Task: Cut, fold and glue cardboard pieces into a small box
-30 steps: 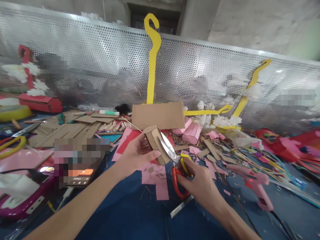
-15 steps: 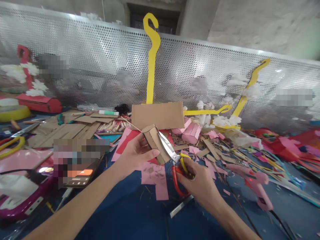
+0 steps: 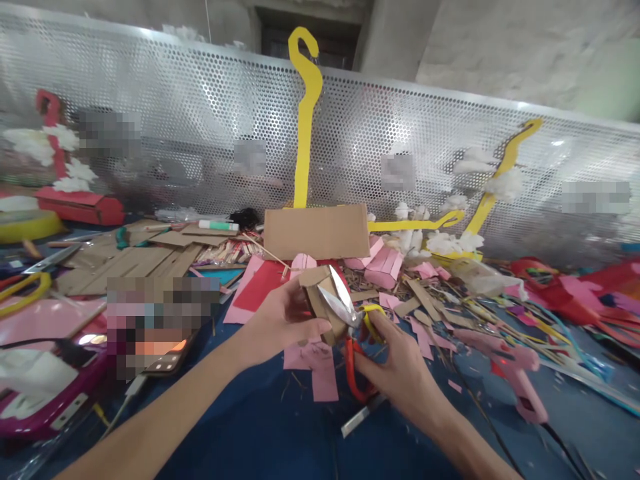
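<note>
My left hand (image 3: pixel 287 323) grips a small folded piece of brown cardboard (image 3: pixel 315 275), thumb along its near side. In my right hand (image 3: pixel 393 353) is a pair of scissors (image 3: pixel 354 319) with one yellow and one red handle loop. The scissor blades stand apart and reach over the cardboard; I cannot tell whether they touch it. Beneath the hands lie pink paper pieces (image 3: pixel 325 380) with small scraps on them. A flat metal strip (image 3: pixel 354 423) rests on the blue table below the scissors.
Behind the hands stands a brown cardboard box (image 3: pixel 316 232) with a tall yellow hook (image 3: pixel 303 133). A pink glue gun (image 3: pixel 515 373) lies at the right. Cardboard sheets (image 3: pixel 135 270) and a phone (image 3: pixel 167 357) are at the left. A perforated metal panel (image 3: pixel 210 133) rises at the back.
The scissor blades have opened wider. The cardboard and my left hand have shifted slightly right and nearer, and the cardboard has turned a little.
</note>
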`<state>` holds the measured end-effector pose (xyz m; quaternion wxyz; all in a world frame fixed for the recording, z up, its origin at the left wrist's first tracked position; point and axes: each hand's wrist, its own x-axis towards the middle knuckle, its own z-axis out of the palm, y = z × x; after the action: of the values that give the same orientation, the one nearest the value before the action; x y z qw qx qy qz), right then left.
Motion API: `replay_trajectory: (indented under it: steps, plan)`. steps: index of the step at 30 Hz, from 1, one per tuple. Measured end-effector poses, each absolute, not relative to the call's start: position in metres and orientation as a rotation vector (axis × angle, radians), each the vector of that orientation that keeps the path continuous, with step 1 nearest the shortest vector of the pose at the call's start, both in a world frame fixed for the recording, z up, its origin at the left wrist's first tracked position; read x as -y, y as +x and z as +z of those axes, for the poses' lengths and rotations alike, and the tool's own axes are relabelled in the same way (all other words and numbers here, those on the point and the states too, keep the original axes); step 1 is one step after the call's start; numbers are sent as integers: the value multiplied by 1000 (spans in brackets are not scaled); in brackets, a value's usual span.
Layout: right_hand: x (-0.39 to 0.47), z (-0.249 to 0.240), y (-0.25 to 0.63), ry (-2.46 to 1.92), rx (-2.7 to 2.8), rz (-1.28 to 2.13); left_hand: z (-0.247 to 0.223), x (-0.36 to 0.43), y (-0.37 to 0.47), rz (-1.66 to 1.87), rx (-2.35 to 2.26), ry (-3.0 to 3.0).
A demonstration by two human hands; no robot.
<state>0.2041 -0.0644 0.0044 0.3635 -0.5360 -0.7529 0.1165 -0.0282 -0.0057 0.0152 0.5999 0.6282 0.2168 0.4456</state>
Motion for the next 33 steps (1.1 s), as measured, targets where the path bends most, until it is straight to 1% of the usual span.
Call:
replay_trajectory:
  steps: [9,25,33]
  plan:
    - [65,7,204,-1455,1935,372,13,3,-28,1091,-500,1450]
    - [64,1,206,-1465,1892,459,11,2,-27,1117,-531,1440]
    - [65,3,204,-1445,1887,380,10,2,-27,1121,-531,1422]
